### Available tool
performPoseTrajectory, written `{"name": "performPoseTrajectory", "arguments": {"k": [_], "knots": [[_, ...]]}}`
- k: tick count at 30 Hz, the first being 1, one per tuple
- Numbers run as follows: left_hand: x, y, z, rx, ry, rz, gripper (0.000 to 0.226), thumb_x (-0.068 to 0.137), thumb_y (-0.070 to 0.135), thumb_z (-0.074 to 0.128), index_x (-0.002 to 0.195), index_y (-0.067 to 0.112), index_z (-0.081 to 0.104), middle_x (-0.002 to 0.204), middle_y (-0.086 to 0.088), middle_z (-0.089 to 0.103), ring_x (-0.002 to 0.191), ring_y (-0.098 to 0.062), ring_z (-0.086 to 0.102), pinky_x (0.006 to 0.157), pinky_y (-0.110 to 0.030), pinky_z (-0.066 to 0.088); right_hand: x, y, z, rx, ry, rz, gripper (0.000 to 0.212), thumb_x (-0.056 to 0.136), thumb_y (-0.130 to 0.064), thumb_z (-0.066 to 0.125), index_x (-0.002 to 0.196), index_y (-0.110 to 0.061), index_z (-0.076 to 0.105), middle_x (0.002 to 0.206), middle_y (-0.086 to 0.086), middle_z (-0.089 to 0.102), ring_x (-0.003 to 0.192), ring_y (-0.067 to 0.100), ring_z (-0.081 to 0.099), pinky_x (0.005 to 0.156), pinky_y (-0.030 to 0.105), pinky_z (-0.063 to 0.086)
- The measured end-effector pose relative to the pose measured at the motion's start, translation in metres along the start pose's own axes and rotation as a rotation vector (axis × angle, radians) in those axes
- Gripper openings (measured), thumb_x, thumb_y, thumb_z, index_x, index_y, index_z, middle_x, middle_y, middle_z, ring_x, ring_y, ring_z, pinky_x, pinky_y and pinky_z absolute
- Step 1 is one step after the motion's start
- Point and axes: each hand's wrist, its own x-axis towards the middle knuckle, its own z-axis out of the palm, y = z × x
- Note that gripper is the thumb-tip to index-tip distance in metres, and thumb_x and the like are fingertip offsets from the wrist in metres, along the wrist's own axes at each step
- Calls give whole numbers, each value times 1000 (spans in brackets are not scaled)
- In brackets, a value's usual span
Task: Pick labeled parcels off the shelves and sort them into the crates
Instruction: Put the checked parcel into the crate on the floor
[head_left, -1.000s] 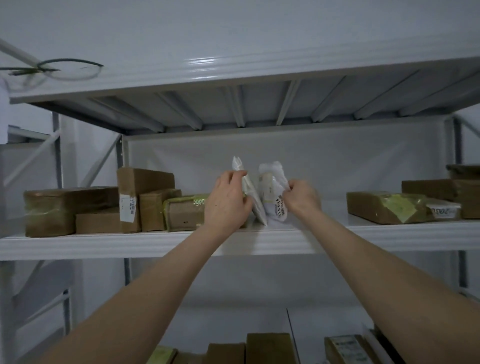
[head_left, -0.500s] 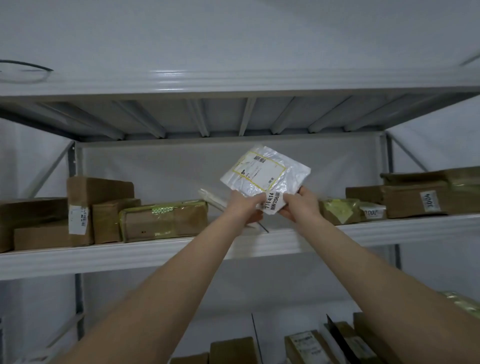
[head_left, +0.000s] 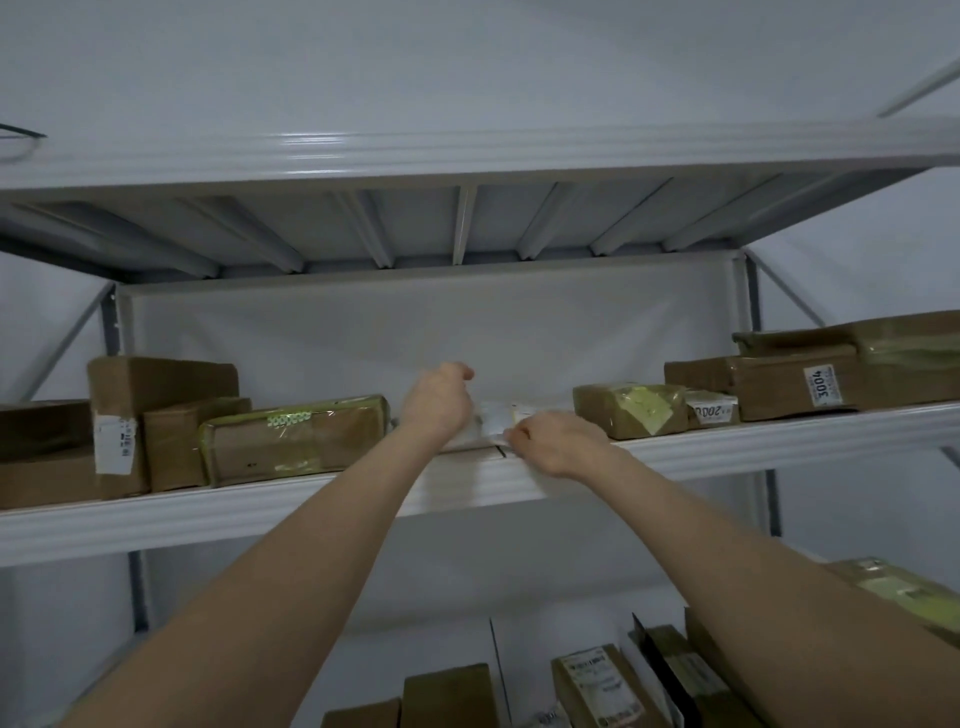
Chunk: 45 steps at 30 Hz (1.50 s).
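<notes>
One white parcel (head_left: 496, 415) on shelf (head_left: 260, 509), left hand (head_left: 439, 405), right hand (head_left: 556, 441) holding it

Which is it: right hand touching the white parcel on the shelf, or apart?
Touching. Head view: the right hand pinches the white parcel at its near edge with curled fingers, no gap, as it lies flat on the shelf.

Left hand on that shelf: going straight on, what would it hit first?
Probably the shelf's white back panel; nothing seems to stand between it and the left hand, though depth is unclear.
</notes>
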Motion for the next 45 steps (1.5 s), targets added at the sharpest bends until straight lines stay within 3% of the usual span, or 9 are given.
{"name": "performPoseTrajectory", "arguments": {"k": [5,13,24,29,32,35,37,40,45], "knots": [[3,-23,-6,269,-267,43,45,96,21,49,138,7,43,142,-14,47,130,-29,44,105,-32,36,16,7,-1,-96,-66,121,66,89,-68,35,120,-15,59,128,7,58,116,28,54,86,35,41],[6,-29,9,492,-376,87,35,94,31,50,116,5,59,124,-14,60,111,-30,56,87,-32,44,31,-11,3,-51,-30,1,36,99,-29,37,129,-29,57,137,4,54,123,28,51,99,37,42],[1,-20,-17,421,90,-53,34,93,2,41,123,7,56,125,-18,57,117,-35,55,91,-39,46,27,4,-6,-35,203,246,36,89,-3,45,118,-13,63,122,11,62,112,31,58,87,34,47],[2,-12,-41,241,293,-29,34,90,2,44,115,8,65,115,-18,64,108,-38,58,85,-41,48,23,5,-3,0,39,123,34,98,-27,40,120,-12,60,128,11,58,117,31,54,92,35,43],[-6,-7,-43,120,278,70,28,89,11,54,111,12,69,111,-12,68,107,-32,59,88,-36,48,17,-3,-9,289,24,38,55,99,-52,30,121,-11,60,126,13,59,118,31,53,92,35,40],[-26,0,-31,-115,111,177,23,84,23,67,105,15,73,101,-4,73,95,-21,65,82,-29,48,13,-15,-16,945,107,123,53,96,-55,39,114,-11,63,112,14,67,100,30,65,88,39,53],[-40,4,-22,-388,-82,159,23,82,29,73,98,14,74,92,-3,74,78,-20,66,73,-30,51,8,-19,-17,1146,58,221,40,95,-46,50,102,-9,63,96,13,70,79,27,71,72,38,60],[-49,-2,-14,-521,-249,116,16,78,33,76,90,21,76,89,6,74,82,-10,67,76,-22,50,3,-11,-16,1048,145,276,16,87,-10,60,102,-8,65,104,14,70,91,30,69,82,45,57],[-41,-24,-28,-309,222,-4,47,88,21,63,132,11,53,129,-5,59,119,-20,54,96,-30,42,-1,6,-14,1234,190,325,30,88,3,59,116,-6,60,120,14,65,102,30,65,88,47,54]]}}
